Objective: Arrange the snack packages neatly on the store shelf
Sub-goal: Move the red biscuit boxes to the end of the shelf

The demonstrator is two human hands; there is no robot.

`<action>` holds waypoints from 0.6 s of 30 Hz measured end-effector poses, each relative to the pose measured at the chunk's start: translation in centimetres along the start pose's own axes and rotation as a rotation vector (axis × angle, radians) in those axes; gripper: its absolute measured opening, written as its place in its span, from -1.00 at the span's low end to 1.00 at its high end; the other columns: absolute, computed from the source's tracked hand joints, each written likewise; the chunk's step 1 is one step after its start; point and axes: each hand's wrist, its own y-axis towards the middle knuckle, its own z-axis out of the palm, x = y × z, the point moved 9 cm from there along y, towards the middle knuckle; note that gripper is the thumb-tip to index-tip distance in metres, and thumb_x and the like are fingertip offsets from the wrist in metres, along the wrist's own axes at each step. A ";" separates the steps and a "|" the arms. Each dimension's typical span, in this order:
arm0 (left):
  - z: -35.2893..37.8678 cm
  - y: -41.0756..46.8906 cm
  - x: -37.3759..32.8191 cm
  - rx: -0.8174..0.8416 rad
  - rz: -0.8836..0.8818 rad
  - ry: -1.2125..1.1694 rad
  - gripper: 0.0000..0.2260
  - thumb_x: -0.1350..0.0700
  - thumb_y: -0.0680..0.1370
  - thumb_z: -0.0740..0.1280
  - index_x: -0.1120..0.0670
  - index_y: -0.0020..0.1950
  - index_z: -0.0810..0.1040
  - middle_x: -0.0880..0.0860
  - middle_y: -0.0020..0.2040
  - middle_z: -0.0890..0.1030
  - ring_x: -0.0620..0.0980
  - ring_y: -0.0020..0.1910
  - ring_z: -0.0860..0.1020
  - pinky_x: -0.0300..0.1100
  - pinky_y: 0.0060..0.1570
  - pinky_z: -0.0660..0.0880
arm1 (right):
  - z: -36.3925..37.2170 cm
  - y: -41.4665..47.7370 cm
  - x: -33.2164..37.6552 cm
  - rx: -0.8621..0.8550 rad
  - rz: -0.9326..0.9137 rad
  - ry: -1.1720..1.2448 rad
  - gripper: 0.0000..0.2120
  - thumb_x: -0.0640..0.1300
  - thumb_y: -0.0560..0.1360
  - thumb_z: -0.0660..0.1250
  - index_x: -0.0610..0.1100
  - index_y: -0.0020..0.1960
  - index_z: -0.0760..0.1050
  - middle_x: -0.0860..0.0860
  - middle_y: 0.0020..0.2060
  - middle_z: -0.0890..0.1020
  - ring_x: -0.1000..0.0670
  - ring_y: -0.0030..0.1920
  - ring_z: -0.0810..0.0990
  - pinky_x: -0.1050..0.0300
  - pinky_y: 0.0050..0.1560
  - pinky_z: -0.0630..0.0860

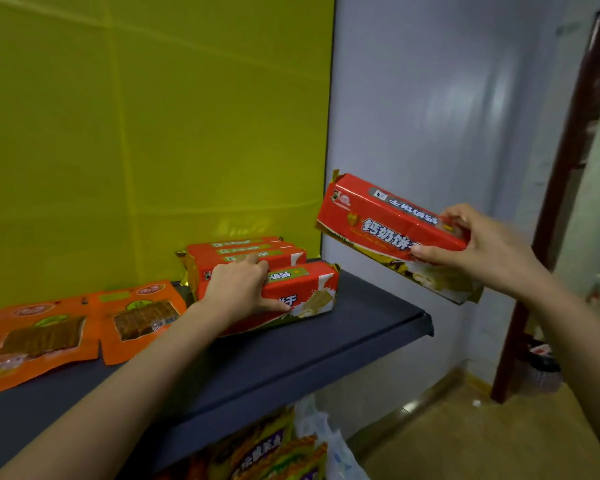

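A red biscuit pack (392,230) hangs in the air just off the right end of the dark shelf (343,337), tilted, pinched at its near end by the right hand (478,251). The left hand (239,289) clamps over the front pack (302,296) of a red stack (246,254) on the shelf. Two orange pouches (84,327) lie flat further left. Below, blurry packets (267,448), perhaps more snacks.

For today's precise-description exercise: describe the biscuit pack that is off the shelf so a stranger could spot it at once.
Start at the dark shelf before the yellow back panel, then look past its right end. There the right hand holds a red biscuit pack in the air, tilted. Unlike the red packs lying on the shelf under the left hand, it touches no surface.
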 end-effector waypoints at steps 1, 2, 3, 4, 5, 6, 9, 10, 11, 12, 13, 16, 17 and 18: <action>0.5 0.6 0.3 0.001 -0.012 -0.007 -0.31 -0.44 0.30 0.24 0.06 0.19 0.44 0.04 0.17 0.49 0.05 0.15 0.50 -0.09 -0.08 0.45 | 0.7 0.7 -0.2 0.022 -0.016 0.037 -0.37 0.23 0.27 0.39 -0.04 0.22 0.35 -0.04 0.16 0.55 0.01 -0.02 0.50 0.12 -0.02 0.47; 0.9 1.1 0.5 -0.003 -0.018 -0.018 -0.31 -0.43 0.30 0.25 0.05 0.19 0.44 0.04 0.17 0.50 0.05 0.18 0.48 -0.07 -0.05 0.45 | 1.4 1.3 -0.5 0.049 -0.033 0.068 -0.34 0.29 0.19 0.37 -0.01 0.18 0.35 -0.01 0.11 0.54 0.00 0.00 0.53 0.08 0.03 0.51; 1.2 1.6 0.7 -0.008 -0.020 -0.024 -0.32 -0.43 0.30 0.26 0.05 0.18 0.45 0.04 0.17 0.50 0.04 0.20 0.46 -0.07 0.00 0.45 | 2.0 1.9 -0.6 0.075 -0.054 0.089 -0.31 0.33 0.12 0.34 0.02 0.14 0.34 0.03 0.07 0.54 -0.01 0.00 0.56 0.05 0.05 0.53; 1.4 2.1 0.8 -0.015 -0.019 -0.021 -0.31 -0.44 0.29 0.26 0.05 0.18 0.45 0.04 0.18 0.51 0.04 0.21 0.44 -0.07 0.05 0.43 | 2.7 2.5 -0.9 0.101 -0.075 0.100 -0.28 0.38 0.07 0.33 0.04 0.13 0.35 0.05 0.06 0.55 -0.01 0.00 0.58 0.02 0.06 0.55; 1.7 2.5 0.8 -0.019 -0.019 -0.015 -0.32 -0.44 0.29 0.26 0.05 0.17 0.45 0.04 0.18 0.52 0.04 0.22 0.44 -0.08 0.09 0.41 | 3.5 3.1 -1.1 0.131 -0.101 0.110 -0.23 0.44 0.05 0.32 0.05 0.13 0.36 0.05 0.06 0.57 -0.01 0.00 0.60 -0.02 0.07 0.57; 1.9 3.0 0.9 -0.024 -0.018 -0.008 -0.32 -0.44 0.28 0.26 0.06 0.16 0.46 0.05 0.18 0.53 0.05 0.22 0.43 -0.08 0.11 0.39 | 4.3 3.7 -1.5 0.164 -0.123 0.115 -0.20 0.50 0.03 0.31 0.06 0.13 0.37 0.06 0.06 0.58 0.00 -0.01 0.61 -0.05 0.06 0.58; 2.4 4.2 0.8 -0.017 -0.038 0.025 -0.32 -0.44 0.27 0.27 0.05 0.15 0.46 0.04 0.19 0.54 0.05 0.23 0.40 -0.09 0.17 0.32 | 6.9 5.3 -1.7 0.278 -0.202 0.137 -0.26 0.45 0.07 0.35 0.08 0.12 0.39 0.11 0.01 0.60 0.07 -0.06 0.63 0.02 0.01 0.60; 2.6 4.5 0.8 -0.019 -0.043 0.038 -0.32 -0.44 0.28 0.27 0.04 0.17 0.46 0.04 0.21 0.54 0.05 0.25 0.39 -0.08 0.20 0.30 | 7.7 5.6 -1.6 0.316 -0.225 0.142 -0.32 0.38 0.10 0.37 0.08 0.12 0.39 0.13 0.00 0.60 0.09 -0.07 0.62 0.07 0.00 0.61; 2.7 4.7 0.8 -0.013 -0.047 0.047 -0.32 -0.42 0.29 0.27 0.04 0.21 0.46 0.03 0.24 0.53 0.06 0.27 0.38 -0.08 0.22 0.28 | 8.5 5.9 -1.5 0.350 -0.254 0.141 -0.35 0.34 0.12 0.38 0.08 0.12 0.39 0.16 0.00 0.59 0.11 -0.08 0.62 0.11 -0.01 0.60; 2.7 4.7 0.9 -0.011 -0.045 0.042 -0.33 -0.39 0.32 0.28 0.03 0.25 0.45 0.04 0.27 0.51 0.07 0.30 0.36 -0.07 0.24 0.26 | 9.3 6.1 -1.2 0.383 -0.288 0.131 -0.37 0.32 0.13 0.38 0.09 0.12 0.39 0.17 0.00 0.59 0.13 -0.08 0.61 0.16 -0.03 0.60; 2.4 4.5 1.0 -0.008 -0.056 0.008 -0.35 -0.33 0.35 0.30 0.05 0.29 0.45 0.05 0.29 0.49 0.08 0.33 0.35 -0.07 0.25 0.24 | 10.1 6.2 -0.8 0.422 -0.327 0.126 -0.38 0.33 0.14 0.37 0.10 0.11 0.39 0.18 -0.01 0.58 0.14 -0.08 0.61 0.20 -0.05 0.59; 1.0 2.8 3.0 -0.112 -0.131 -0.125 -0.40 -0.26 0.35 0.15 0.13 0.15 0.57 0.15 0.16 0.57 0.16 0.20 0.45 -0.02 0.14 0.35 | 13.2 6.2 0.4 0.541 -0.424 0.142 -0.40 0.40 0.15 0.40 0.15 0.07 0.36 0.24 0.00 0.56 0.18 -0.07 0.61 0.26 -0.06 0.59; 0.2 1.9 4.2 -0.180 -0.188 -0.173 -0.48 -0.21 0.39 0.16 0.14 0.08 0.59 0.16 0.07 0.60 0.18 0.12 0.49 -0.01 0.08 0.39 | 14.2 6.2 0.9 0.558 -0.456 0.146 -0.40 0.41 0.15 0.40 0.16 0.07 0.36 0.25 0.01 0.54 0.19 -0.05 0.60 0.26 -0.04 0.58; -0.5 0.8 5.6 -0.259 -0.253 -0.218 -0.61 -0.12 0.46 0.23 0.16 0.04 0.59 0.17 0.02 0.61 0.19 0.06 0.49 0.00 0.04 0.40 | 15.1 6.2 1.5 0.563 -0.493 0.140 -0.40 0.39 0.16 0.41 0.16 0.09 0.36 0.26 0.04 0.52 0.20 -0.02 0.58 0.25 -0.01 0.57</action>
